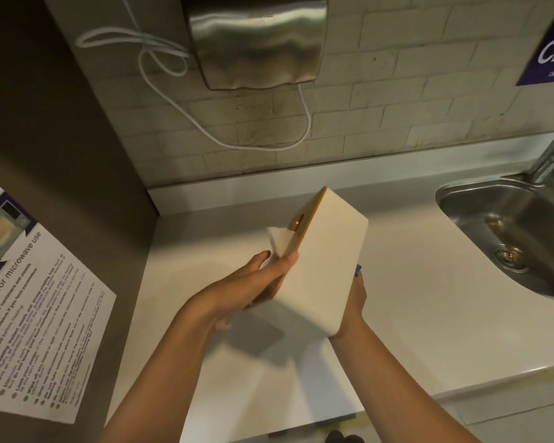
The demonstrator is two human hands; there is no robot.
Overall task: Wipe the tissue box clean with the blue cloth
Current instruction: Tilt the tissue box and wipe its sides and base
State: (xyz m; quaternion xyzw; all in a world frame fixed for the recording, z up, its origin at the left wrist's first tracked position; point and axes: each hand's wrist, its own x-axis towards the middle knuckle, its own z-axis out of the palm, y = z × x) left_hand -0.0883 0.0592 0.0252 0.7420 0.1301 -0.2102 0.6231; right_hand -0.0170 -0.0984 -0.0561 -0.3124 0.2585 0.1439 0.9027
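While my left hand [253, 282] is gripping the tilted tissue box [320, 266] above the desk [413, 298], my right hand [354, 302] is pressing the blue cloth [358, 270] against its far-right side; other faces probably remain.

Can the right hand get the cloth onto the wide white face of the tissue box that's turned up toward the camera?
Probably yes. The right hand sits behind the tissue box, with a sliver of blue cloth at the box's right edge. The left hand grips only the wooden-lid side, so the wide face is bare.

Matt white tissue box [320, 266], wood-toned lid [304, 231]; shiny steel sink [480, 206].
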